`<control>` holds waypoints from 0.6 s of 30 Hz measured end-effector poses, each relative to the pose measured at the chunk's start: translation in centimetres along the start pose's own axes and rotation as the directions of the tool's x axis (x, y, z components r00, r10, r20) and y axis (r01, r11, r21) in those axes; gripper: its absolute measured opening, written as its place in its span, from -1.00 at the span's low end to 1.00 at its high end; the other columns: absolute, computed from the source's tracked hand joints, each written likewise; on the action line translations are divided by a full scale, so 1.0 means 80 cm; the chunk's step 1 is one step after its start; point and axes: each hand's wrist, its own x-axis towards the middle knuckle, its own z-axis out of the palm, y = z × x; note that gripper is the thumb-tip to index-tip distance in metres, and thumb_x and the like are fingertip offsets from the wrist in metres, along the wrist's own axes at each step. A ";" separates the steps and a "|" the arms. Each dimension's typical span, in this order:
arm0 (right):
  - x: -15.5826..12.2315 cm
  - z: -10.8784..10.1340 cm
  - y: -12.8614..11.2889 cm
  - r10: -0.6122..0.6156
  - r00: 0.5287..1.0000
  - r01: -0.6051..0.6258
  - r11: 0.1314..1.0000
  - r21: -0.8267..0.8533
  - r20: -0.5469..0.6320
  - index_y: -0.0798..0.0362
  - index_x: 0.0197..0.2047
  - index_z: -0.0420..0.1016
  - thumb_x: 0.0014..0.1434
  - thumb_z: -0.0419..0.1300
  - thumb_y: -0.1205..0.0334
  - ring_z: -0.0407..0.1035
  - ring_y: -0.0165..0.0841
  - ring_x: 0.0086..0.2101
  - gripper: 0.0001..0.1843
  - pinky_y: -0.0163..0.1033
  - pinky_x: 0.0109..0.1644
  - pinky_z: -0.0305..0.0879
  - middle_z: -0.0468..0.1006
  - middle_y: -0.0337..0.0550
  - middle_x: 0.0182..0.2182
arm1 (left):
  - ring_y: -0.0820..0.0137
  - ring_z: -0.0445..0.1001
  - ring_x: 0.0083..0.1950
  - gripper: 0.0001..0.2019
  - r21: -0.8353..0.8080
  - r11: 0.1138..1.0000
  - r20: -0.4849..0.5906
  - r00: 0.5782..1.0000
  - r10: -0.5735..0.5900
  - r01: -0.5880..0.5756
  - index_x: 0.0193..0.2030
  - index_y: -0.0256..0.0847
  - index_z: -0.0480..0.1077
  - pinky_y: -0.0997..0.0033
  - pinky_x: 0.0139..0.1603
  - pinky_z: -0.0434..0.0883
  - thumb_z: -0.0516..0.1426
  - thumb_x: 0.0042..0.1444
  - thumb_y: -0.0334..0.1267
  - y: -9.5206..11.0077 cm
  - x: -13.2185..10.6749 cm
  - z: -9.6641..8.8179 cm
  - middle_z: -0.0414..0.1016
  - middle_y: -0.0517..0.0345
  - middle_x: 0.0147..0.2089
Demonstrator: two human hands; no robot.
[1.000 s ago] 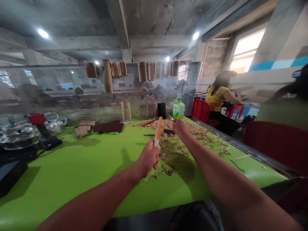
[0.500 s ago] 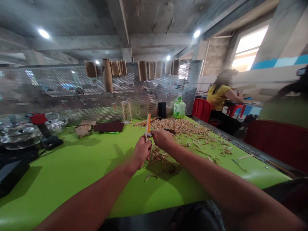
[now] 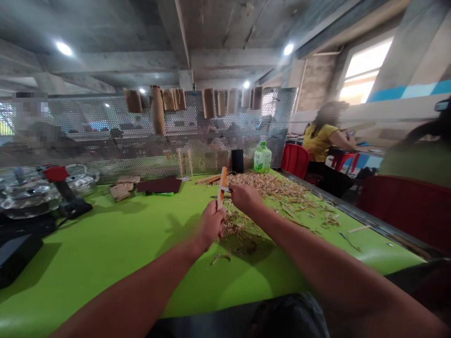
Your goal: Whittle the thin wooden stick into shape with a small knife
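Observation:
My left hand [image 3: 211,224] is closed around the lower end of a thin orange-brown wooden stick [image 3: 221,184] that points up and away over the green table [image 3: 105,244]. My right hand [image 3: 244,197] is closed on a small knife [image 3: 226,189], whose blade rests against the stick's side just above my left fist. A heap of pale wood shavings [image 3: 268,188] spreads beneath and beyond both hands.
A green bottle [image 3: 262,158] and a black cup [image 3: 237,160] stand at the far edge by a perforated metal screen [image 3: 105,126]. Tools and glass lids [image 3: 52,188] sit at the left. Red chairs [image 3: 401,206] and a seated person in yellow [image 3: 322,141] are at the right.
My right hand swept back from the far end of a stroke to the stick near my left fist, and is now sliding the knife up along it. The stick stays upright.

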 end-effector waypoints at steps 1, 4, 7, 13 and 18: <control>-0.001 0.001 -0.004 -0.021 1.000 0.021 1.000 -0.004 0.014 -0.02 -0.06 0.55 0.30 -0.05 0.26 0.49 -0.27 -0.20 -0.65 -0.30 -0.21 0.20 0.64 -0.02 -0.21 | 0.56 0.06 -0.66 -0.94 0.010 1.000 -0.010 1.000 0.017 -0.017 -0.24 -0.12 0.16 0.54 -0.67 0.13 0.02 0.20 -0.28 0.001 0.002 -0.002 0.12 0.38 -0.51; -0.004 0.003 -0.012 -0.054 0.998 0.054 0.998 -0.033 0.009 -0.01 -0.08 0.55 0.30 -0.05 0.24 0.49 -0.26 -0.23 -0.65 -0.29 -0.21 0.20 0.64 -0.03 -0.24 | 0.56 0.05 -0.67 -0.94 0.022 1.000 -0.013 1.000 0.016 -0.016 -0.22 -0.12 0.17 0.54 -0.69 0.12 0.02 0.19 -0.27 0.004 0.005 -0.008 0.11 0.39 -0.51; -0.004 0.002 -0.011 -0.046 0.998 0.044 0.997 -0.059 -0.033 0.00 -0.08 0.54 0.33 -0.08 0.21 0.48 -0.25 -0.21 -0.63 -0.28 -0.18 0.20 0.63 0.00 -0.21 | 0.57 0.03 -0.67 -0.90 0.041 0.999 -0.003 1.000 0.001 -0.001 -0.20 -0.12 0.19 0.55 -0.70 0.07 0.06 0.19 -0.22 0.006 0.004 -0.009 0.10 0.39 -0.52; 0.006 -0.003 0.010 -0.004 0.996 -0.001 0.999 -0.050 -0.089 0.02 -0.05 0.55 0.32 -0.07 0.24 0.47 -0.22 -0.16 -0.63 -0.26 -0.13 0.21 0.62 0.03 -0.18 | 0.58 0.03 -0.67 -0.88 0.026 0.999 0.023 0.999 -0.037 0.036 -0.17 -0.12 0.20 0.58 -0.70 0.06 0.05 0.21 -0.19 0.008 -0.010 0.000 0.10 0.39 -0.53; 0.021 -0.001 0.034 0.141 0.983 -0.148 0.987 -0.054 -0.115 0.00 -0.06 0.56 0.29 -0.06 0.28 0.49 -0.19 -0.16 -0.63 -0.23 -0.13 0.23 0.62 0.04 -0.18 | 0.58 0.02 -0.67 -0.89 0.058 0.995 0.108 0.991 -0.081 0.075 -0.12 -0.12 0.20 0.57 -0.72 0.08 0.01 0.24 -0.21 0.011 -0.016 0.007 0.15 0.36 -0.50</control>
